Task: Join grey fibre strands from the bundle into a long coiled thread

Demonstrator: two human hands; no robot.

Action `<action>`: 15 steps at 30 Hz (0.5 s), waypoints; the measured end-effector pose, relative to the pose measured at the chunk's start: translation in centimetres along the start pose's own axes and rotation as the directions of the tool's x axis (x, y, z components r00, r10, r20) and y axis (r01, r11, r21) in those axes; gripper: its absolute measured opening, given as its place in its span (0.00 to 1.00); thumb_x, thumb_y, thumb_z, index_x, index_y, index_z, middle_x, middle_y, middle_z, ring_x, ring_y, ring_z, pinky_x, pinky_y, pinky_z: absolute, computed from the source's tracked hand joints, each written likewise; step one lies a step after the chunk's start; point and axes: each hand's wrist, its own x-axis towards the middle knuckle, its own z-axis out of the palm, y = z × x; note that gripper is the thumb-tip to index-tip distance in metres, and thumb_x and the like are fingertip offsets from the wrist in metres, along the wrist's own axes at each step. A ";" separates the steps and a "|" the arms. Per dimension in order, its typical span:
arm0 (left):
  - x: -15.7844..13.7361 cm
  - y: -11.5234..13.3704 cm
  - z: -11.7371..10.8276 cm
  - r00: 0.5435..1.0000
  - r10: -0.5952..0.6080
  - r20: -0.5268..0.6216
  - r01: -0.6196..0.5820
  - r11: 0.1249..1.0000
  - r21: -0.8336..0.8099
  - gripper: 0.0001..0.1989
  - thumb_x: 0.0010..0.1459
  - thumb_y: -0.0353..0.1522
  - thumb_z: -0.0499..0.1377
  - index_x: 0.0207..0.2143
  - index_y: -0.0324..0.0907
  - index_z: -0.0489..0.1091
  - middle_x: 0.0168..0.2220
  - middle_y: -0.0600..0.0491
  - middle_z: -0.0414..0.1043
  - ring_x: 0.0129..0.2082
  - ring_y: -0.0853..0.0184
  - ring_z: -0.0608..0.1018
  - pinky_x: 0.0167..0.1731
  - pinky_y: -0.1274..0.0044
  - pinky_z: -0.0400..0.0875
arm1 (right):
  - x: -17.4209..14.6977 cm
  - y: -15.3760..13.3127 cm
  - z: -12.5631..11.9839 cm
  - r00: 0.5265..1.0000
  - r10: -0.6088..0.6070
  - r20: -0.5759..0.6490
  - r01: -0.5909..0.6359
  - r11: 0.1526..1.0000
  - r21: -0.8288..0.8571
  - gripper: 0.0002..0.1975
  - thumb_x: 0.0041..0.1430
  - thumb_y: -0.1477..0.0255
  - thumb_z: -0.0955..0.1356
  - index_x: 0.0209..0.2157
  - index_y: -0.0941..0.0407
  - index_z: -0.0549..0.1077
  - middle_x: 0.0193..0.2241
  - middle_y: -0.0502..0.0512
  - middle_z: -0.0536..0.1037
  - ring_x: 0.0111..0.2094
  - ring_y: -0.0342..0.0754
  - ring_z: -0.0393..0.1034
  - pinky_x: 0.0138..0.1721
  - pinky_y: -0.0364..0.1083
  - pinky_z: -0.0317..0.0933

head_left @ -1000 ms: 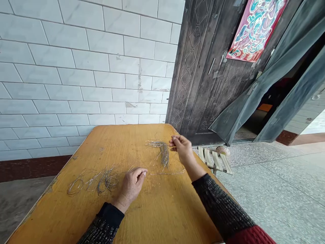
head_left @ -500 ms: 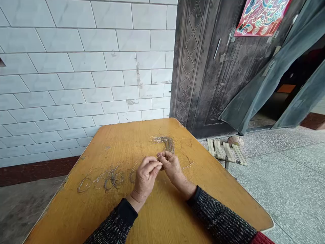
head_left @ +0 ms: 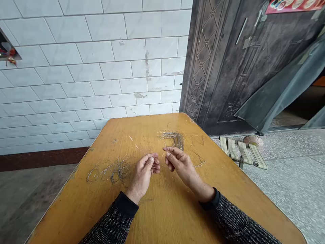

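Note:
Above the middle of the wooden table, my left hand is closed in a pinch, thumb against forefinger. A thin wire glints up and leftward from its fingertips, hard to follow. My right hand, a short gap away, also pinches; a fine wire end sticks up from its thumb and forefinger. Left of my hands lie several loosely coiled wires. Just beyond my right hand rests a bent bundle of thin wires.
A few stray wires lie on the table's right side. A white tiled wall and a dark carved door stand behind it. To the right is a strap-topped stool, near a grey-green curtain.
My hands were together at the fingertips; now they are apart, a wire end showing at the right. The view has shifted, bringing a wall opening in at the left.

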 end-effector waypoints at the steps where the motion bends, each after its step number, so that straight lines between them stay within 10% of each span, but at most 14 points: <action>1: 0.0 0.1 0.0 1.000 0.005 -0.006 -0.005 1.000 0.024 0.13 0.53 0.37 0.56 0.37 0.37 0.69 0.29 0.53 0.65 0.26 0.72 0.70 0.26 0.78 0.65 | -0.1 0.2 -0.1 1.000 -0.020 0.018 0.021 0.997 -0.071 0.18 0.52 0.62 0.64 0.40 0.59 0.67 0.18 0.45 0.66 0.14 0.37 0.56 0.16 0.38 0.51; 8: 0.0 0.7 -0.2 0.991 0.122 0.056 -0.134 0.931 0.340 0.16 0.58 0.36 0.49 0.43 0.36 0.67 0.26 0.56 0.62 0.22 0.73 0.66 0.25 0.78 0.63 | -0.7 1.3 -0.6 0.956 -0.266 0.122 0.280 0.710 -0.646 0.16 0.55 0.72 0.59 0.43 0.61 0.70 0.17 0.46 0.65 0.17 0.39 0.59 0.22 0.40 0.55; 15: -0.2 1.2 -0.4 0.957 0.213 0.195 -0.283 0.554 0.783 0.18 0.59 0.30 0.44 0.49 0.38 0.65 0.26 0.53 0.69 0.26 0.70 0.71 0.31 0.75 0.67 | -1.0 1.0 -0.9 0.901 -0.344 0.265 0.398 0.410 -0.821 0.16 0.54 0.76 0.59 0.41 0.58 0.73 0.20 0.51 0.74 0.18 0.40 0.63 0.21 0.39 0.51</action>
